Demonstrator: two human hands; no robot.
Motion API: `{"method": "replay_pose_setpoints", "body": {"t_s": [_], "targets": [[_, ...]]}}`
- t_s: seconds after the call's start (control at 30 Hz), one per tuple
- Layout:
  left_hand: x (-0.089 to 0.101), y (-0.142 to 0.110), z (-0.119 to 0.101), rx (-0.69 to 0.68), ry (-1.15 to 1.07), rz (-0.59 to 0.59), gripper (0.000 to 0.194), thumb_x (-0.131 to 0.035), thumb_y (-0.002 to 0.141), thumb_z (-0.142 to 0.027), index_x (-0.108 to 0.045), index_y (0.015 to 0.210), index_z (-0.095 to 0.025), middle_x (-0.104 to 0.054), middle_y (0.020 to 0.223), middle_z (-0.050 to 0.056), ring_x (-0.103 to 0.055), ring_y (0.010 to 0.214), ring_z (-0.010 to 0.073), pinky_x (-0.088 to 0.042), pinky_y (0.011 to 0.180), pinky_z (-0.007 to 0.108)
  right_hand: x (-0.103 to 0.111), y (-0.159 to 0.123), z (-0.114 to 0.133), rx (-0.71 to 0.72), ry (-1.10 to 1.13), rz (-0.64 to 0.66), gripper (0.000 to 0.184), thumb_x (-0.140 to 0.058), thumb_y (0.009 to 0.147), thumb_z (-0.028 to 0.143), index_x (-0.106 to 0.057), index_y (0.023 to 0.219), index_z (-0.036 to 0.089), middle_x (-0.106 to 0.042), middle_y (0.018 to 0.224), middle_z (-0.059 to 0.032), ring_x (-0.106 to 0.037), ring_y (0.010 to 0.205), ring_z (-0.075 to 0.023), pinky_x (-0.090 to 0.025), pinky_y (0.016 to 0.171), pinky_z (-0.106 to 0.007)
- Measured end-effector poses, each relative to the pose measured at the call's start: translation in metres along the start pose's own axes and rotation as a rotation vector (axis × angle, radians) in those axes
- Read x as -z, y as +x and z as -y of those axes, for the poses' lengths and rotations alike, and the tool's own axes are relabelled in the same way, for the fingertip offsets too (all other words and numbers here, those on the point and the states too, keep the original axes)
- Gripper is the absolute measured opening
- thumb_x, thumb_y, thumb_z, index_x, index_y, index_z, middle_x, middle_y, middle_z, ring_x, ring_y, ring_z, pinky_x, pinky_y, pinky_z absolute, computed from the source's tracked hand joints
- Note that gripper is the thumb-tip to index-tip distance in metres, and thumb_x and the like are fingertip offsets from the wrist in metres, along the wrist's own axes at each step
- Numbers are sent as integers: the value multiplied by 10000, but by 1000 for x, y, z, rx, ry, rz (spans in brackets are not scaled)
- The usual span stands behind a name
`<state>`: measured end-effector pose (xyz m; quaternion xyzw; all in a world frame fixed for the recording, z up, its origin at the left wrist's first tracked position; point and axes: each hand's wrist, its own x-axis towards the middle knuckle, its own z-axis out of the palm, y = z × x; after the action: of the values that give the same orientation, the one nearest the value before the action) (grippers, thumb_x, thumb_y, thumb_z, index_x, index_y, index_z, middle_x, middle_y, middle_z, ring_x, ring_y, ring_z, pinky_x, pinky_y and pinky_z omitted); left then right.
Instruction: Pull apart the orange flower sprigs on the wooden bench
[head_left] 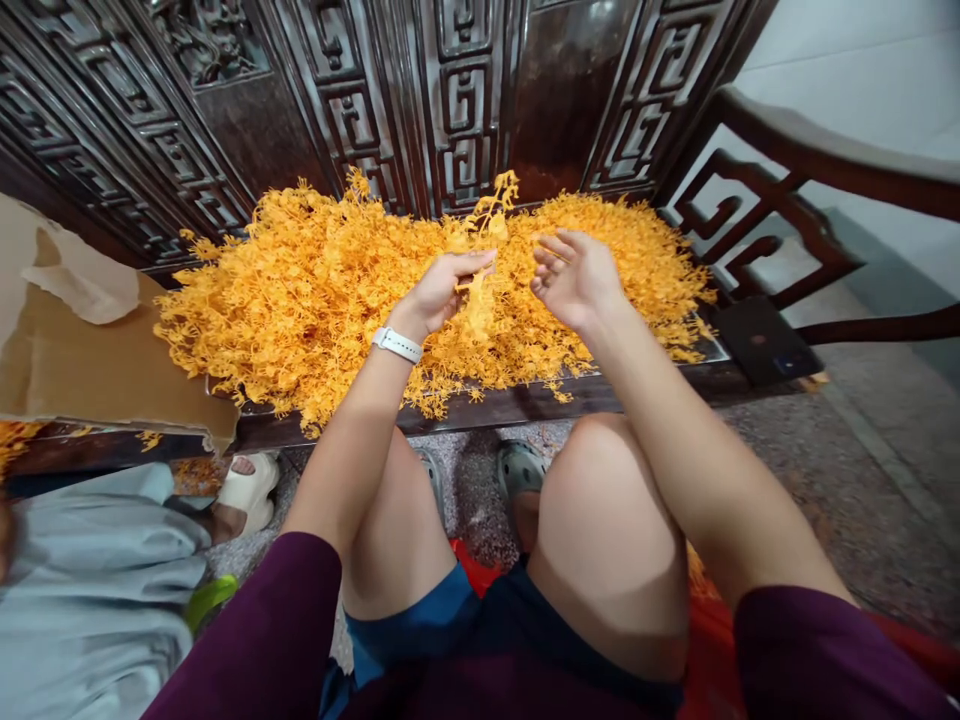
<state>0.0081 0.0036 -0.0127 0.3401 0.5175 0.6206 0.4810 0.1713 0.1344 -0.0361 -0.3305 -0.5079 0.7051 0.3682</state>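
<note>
A large heap of orange, plastic-looking flower sprigs point(300, 290) covers the bench seat in front of me. My left hand point(442, 287), with a white watch band on its wrist, pinches an orange sprig point(491, 215) above the heap. The sprig's branching end points up, and another part of it hangs below the fingers. To the right, my right hand point(574, 275) is raised over the heap, palm turned inward and fingers apart and slightly curled. Nothing shows in it, and a gap separates it from the sprig.
A carved dark wood backrest point(465, 110) rises behind the heap, with a wooden armrest point(787, 190) at right. A dark flat object point(769, 340) lies on the bench's right end. Cardboard point(97, 350) stands at left. Another person's clothed leg point(97, 580) is beside me.
</note>
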Motion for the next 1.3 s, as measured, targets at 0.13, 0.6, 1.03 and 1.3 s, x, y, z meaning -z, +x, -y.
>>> {"method": "replay_pose_setpoints", "body": {"t_s": [0.13, 0.6, 1.03, 1.3], "targets": [[-1, 1, 2, 12, 124, 149, 426, -753, 951, -428, -587, 639, -189, -475, 628, -10, -358, 491, 59, -219, 489, 247, -32, -29, 8, 160, -57, 131, 424, -889, 739, 519, -663, 984, 258, -661, 950, -51, -560, 763, -177, -498, 654, -341], [-10, 8, 8, -87, 186, -23, 445, -716, 965, -559, -699, 693, -206, -658, 631, 46, -590, 582, 116, -417, 601, 288, -34, -30, 6, 266, -181, 103, 337, -830, 812, 437, -563, 879, 242, -631, 849, -34, -557, 736, -152, -491, 642, -337], [-12, 9, 7, -147, 23, -164, 328, -857, 869, -457, -666, 774, -208, -680, 736, 26, -612, 716, 117, -441, 629, 250, -28, -29, -1, 218, -307, 212, 392, -913, 726, 361, -607, 936, 235, -594, 718, 13, -488, 643, -145, -405, 597, -340], [-12, 18, 11, -51, -105, -245, 404, -792, 944, -424, -569, 683, -210, -553, 587, -35, -462, 506, 70, -332, 494, 277, -45, -40, 7, 366, -453, 468, 168, -726, 825, 117, -598, 773, 214, -565, 781, 0, -470, 734, -153, -426, 721, -356]]}}
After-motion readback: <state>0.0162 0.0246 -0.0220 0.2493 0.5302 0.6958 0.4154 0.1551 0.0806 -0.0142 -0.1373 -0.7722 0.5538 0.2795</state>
